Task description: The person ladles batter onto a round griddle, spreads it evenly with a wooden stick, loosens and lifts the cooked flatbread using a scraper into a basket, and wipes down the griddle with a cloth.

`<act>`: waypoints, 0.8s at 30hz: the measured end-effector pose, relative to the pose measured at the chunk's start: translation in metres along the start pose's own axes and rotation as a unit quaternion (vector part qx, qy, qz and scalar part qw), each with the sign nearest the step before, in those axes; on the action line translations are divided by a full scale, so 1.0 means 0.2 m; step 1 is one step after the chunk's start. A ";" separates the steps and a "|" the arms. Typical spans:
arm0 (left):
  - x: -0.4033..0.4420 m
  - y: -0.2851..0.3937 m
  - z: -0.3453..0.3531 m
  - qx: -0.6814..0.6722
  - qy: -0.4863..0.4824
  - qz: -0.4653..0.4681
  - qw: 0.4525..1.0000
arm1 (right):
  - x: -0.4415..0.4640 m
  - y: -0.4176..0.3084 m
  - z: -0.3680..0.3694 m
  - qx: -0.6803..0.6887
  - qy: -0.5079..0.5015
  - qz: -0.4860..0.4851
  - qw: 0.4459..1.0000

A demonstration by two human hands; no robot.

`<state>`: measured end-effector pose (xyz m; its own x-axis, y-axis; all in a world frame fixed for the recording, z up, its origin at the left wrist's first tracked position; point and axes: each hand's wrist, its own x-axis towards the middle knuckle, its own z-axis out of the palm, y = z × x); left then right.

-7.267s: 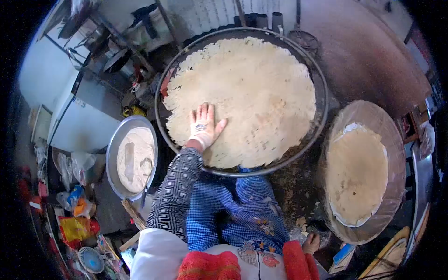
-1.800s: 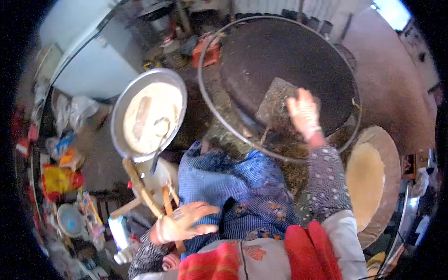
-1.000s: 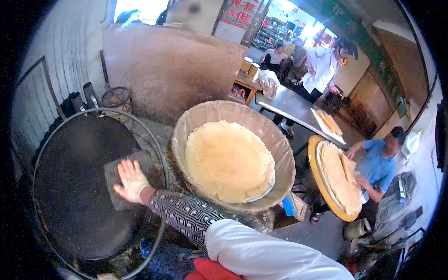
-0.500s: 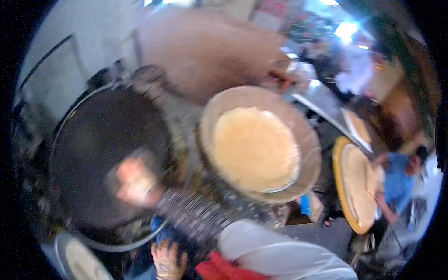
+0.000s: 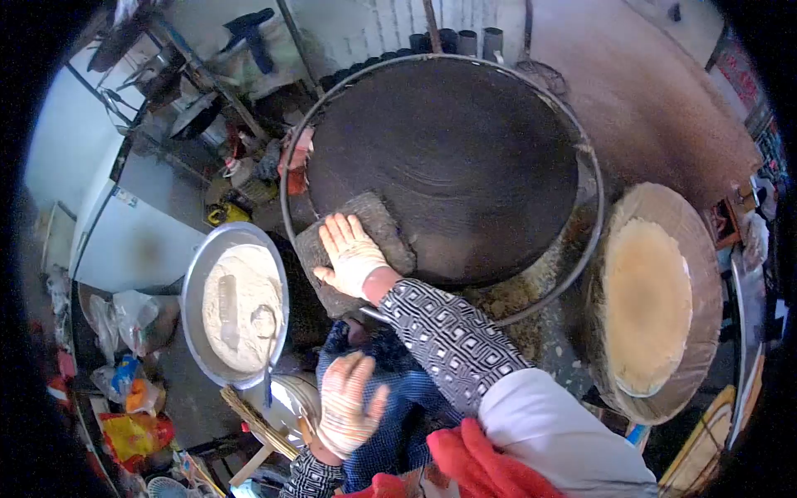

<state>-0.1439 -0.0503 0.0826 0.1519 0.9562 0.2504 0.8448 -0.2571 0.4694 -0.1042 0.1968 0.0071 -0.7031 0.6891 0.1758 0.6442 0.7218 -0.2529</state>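
My right hand (image 5: 352, 256), in a pale work glove, lies flat with fingers spread on a dark grey cloth pad (image 5: 311, 246). The pad rests over the lower left edge of a large round black griddle (image 5: 448, 158). Lower down, in front of my lap, my left hand (image 5: 349, 402) is raised with its gloved fingers apart and nothing in it. To its upper left stands a metal basin (image 5: 188, 311) of pale batter (image 5: 241, 278), with a ladle (image 5: 266, 324) partly sunk in it.
A metal ring (image 5: 599, 207) runs around the griddle. On the right, a wide plastic-lined basket (image 5: 706, 290) holds round flat pancakes (image 5: 647, 307). Bundled straw (image 5: 257, 423) lies below the batter basin. Plastic bags and packets (image 5: 137, 436) crowd the lower left.
The view has swung left, bringing the batter basin fully into sight. My right hand has gone from over the griddle's surface to its near left edge. The co-worker is out of view.
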 end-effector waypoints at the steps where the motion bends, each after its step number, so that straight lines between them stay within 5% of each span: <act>1: 0.06 0.01 -0.05 0.044 -0.003 0.039 0.998 | 0.05 -0.01 0.02 0.011 0.001 0.002 1.000; 3: 0.17 -0.07 -0.12 0.082 -0.005 0.060 0.995 | 0.15 0.01 0.06 0.031 -0.009 0.003 0.999; 4: 0.22 -0.15 -0.17 0.075 -0.004 0.045 0.996 | 0.18 0.10 0.20 0.029 0.123 -0.010 0.992; 5: 0.24 -0.27 -0.17 0.084 0.031 0.026 0.996 | 0.12 0.14 -0.24 0.061 -0.020 0.020 0.998; 7: 0.30 -0.57 -0.15 0.119 0.073 -0.027 0.990 | 0.02 0.40 -0.13 -0.037 0.246 0.004 0.969; 8: 0.34 -0.72 -0.15 0.144 0.079 -0.058 0.985 | -0.05 0.48 -0.33 -0.051 0.113 0.093 0.988; 9: 0.39 -0.85 -0.17 0.172 0.059 -0.077 0.980 | -0.13 0.74 -0.17 -0.161 0.302 0.062 0.938; 10: 0.45 -0.99 -0.18 0.198 0.040 -0.092 0.975 | -0.21 0.85 -0.37 -0.056 0.179 0.173 0.967; 12: 0.59 -1.22 -0.15 0.279 0.033 -0.079 0.957 | -0.46 1.14 -0.45 -0.150 0.215 0.225 0.938; 14: 0.72 -1.31 -0.14 0.340 0.016 -0.025 0.940 | -0.73 1.44 -0.38 -0.190 0.147 0.358 0.902; 16: 0.80 -1.45 -0.02 0.379 0.028 0.110 0.918 | -0.88 1.51 -0.35 -0.186 0.084 0.427 0.881; 17: 0.87 -1.48 0.15 0.369 -0.031 0.013 0.929 | -0.94 1.55 -0.31 -0.208 0.074 0.410 0.885; 18: 0.93 -1.46 0.30 0.351 -0.095 -0.084 0.928 | -0.95 1.55 -0.28 -0.223 0.066 0.400 0.887; 20: 0.83 -1.06 0.18 0.431 -0.313 0.061 0.844 | -0.81 1.30 -0.40 -0.177 0.005 0.414 0.893; 24: 0.64 -0.51 0.36 0.348 -0.371 0.036 0.860 | -0.48 0.83 -0.38 -0.118 0.092 0.204 0.967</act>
<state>-0.1731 0.1079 0.0057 0.2838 0.8336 -0.4740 0.8830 -0.4199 -0.2099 0.0936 0.2555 0.0195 -0.3237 0.9044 0.2781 0.9230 0.3665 -0.1174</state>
